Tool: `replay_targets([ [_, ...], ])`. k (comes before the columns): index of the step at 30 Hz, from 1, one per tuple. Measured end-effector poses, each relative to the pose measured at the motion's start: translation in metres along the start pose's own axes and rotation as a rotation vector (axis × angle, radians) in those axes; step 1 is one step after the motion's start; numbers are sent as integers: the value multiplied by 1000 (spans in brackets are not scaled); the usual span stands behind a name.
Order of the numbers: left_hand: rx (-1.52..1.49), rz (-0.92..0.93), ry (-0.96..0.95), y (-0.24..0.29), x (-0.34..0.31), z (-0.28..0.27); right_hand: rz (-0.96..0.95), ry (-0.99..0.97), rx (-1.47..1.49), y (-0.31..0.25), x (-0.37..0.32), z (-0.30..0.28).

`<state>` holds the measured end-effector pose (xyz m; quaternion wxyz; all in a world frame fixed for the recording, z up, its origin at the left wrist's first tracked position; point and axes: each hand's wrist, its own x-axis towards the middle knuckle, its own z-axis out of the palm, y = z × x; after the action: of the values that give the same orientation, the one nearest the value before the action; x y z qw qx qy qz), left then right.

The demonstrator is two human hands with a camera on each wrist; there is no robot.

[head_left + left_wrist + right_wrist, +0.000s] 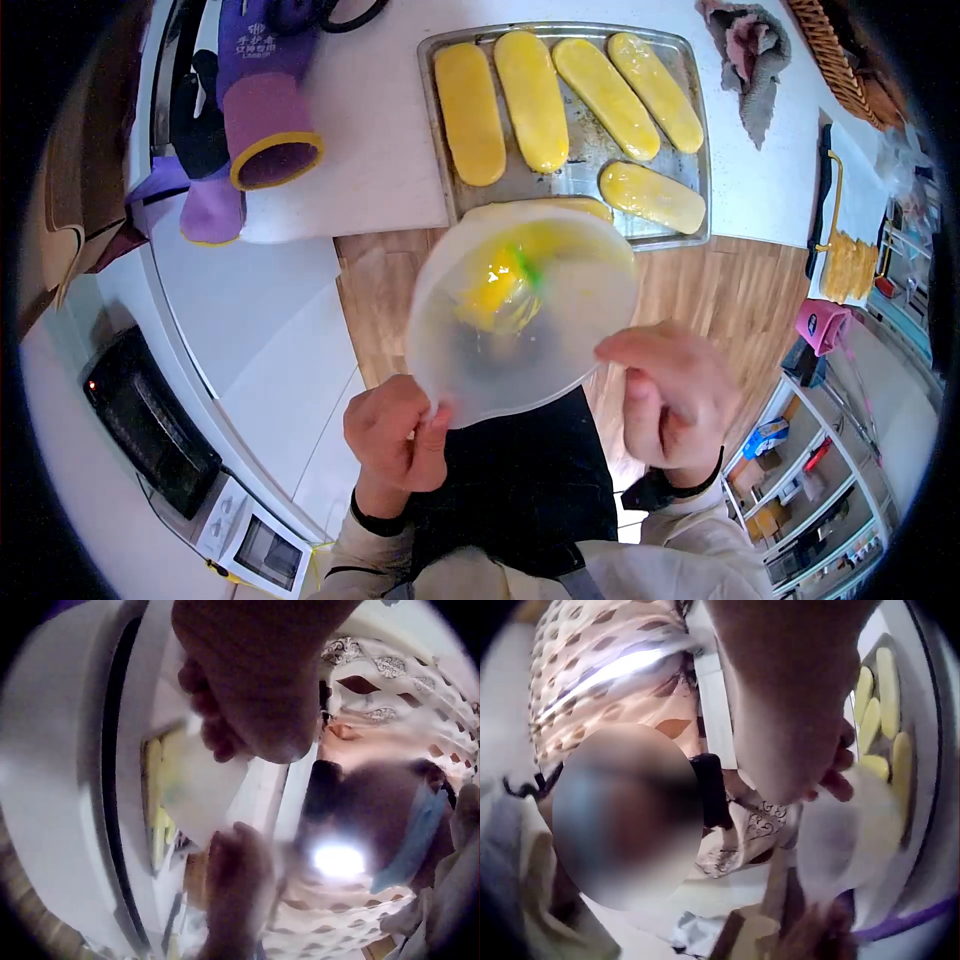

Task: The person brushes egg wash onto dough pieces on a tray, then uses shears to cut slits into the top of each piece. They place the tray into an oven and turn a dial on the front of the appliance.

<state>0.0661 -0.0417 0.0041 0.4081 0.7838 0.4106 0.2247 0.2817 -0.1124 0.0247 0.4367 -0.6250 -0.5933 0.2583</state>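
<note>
A translucent white plastic bowl (440, 320) is tilted over the near edge of a metal baking tray (590, 185). Shiny yellow liquid (497, 295) and a small green streak (530, 266) show in it. Low on the bowl's left side, my left hand (395, 435) pinches the rim between thumb and curled fingers. My right hand (680, 400) grips the rim on the right, index fingertip at the edge. Several long, rounded yellow dough pieces (530, 100) lie on the tray, some with a wet gloss; one at the front is partly hidden behind the bowl.
Purple gloves (268, 110) lie on the white table (370, 150) left of the tray. A grey cloth (755, 75) and a wicker basket (835, 60) are to the right. Below left stands a black appliance (150, 420); shelves (820, 480) stand lower right.
</note>
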Motion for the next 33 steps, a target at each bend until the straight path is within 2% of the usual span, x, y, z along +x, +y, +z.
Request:
replay_targets([
  [1, -4, 86, 8, -1, 2, 3, 2, -28, -45, 0, -1, -2],
  [4, 8, 103, -3, 5, 4, 7, -33, -26, 41, 0, 7, 4],
  [5, 6, 109, -5, 5, 5, 7, -19, -6, -104, 0, 8, 1],
  [6, 30, 70, -21, 5, 4, 7, -21, -3, -107, 2, 8, -2],
  [8, 51, 39, -42, 6, 3, 5, 90, -51, 93, 7, 4, -14],
  [10, 104, -26, -80, 8, 2, 3, 80, 9, 173, 8, -9, -19],
  [12, 98, -63, -91, 10, 0, 2, 122, 473, 532, 8, -20, -21],
  [13, 107, -109, -91, 9, -1, 3, 120, 589, 476, 11, -19, -26],
  [14, 92, -97, -103, 8, -2, 3, 123, 600, 456, 15, -19, -31],
  [16, 90, -197, -96, 6, -6, 2, 318, 905, 334, 26, -20, -35],
  [18, 47, -222, -97, 1, -14, 2, 435, 792, 289, 41, -19, -40],
  [20, 94, -270, -86, -2, -19, -2, 419, 774, 348, 58, -19, -36],
  [22, 63, -305, -62, 0, -19, 0, 402, 727, 85, 68, -21, -33],
  [26, -6, -334, 15, -4, -22, 2, 423, 834, -20, 65, -35, -47],
  [28, -50, -340, 35, -4, -22, 4, 427, 825, 33, 56, -31, -50],
  [30, -91, -338, 51, -3, -22, 4, 340, 821, 256, 49, -21, -39],
  [32, -96, -369, 47, 0, -20, 3, 326, 790, 220, 54, -12, -32],
  [33, -93, -362, 43, 1, -20, 3, 343, 679, 92, 57, -7, -31],
])
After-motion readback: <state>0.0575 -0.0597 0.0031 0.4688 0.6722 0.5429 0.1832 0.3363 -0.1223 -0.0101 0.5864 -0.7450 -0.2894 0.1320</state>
